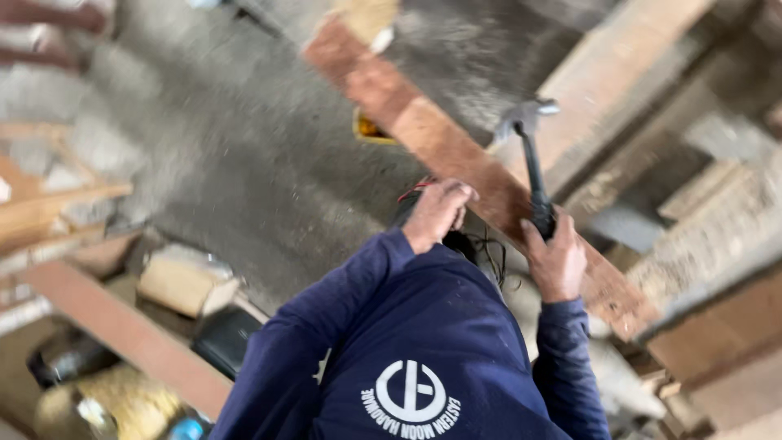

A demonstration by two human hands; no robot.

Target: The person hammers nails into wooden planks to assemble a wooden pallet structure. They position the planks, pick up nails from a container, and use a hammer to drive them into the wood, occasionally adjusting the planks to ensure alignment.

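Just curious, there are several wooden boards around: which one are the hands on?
The long reddish plank running diagonally; left hand rests on it, right hand holds a hammer over it.

Only one view is given, taken from a camera worn on the head. It is aimed steeply downward and is tilted, so that the concrete floor runs slantwise across the frame. The wearer's own blue sleeves and chest fill the lower middle, very near the lens. The reddish plank is seen close, crossing diagonally. The picture is blurred throughout.
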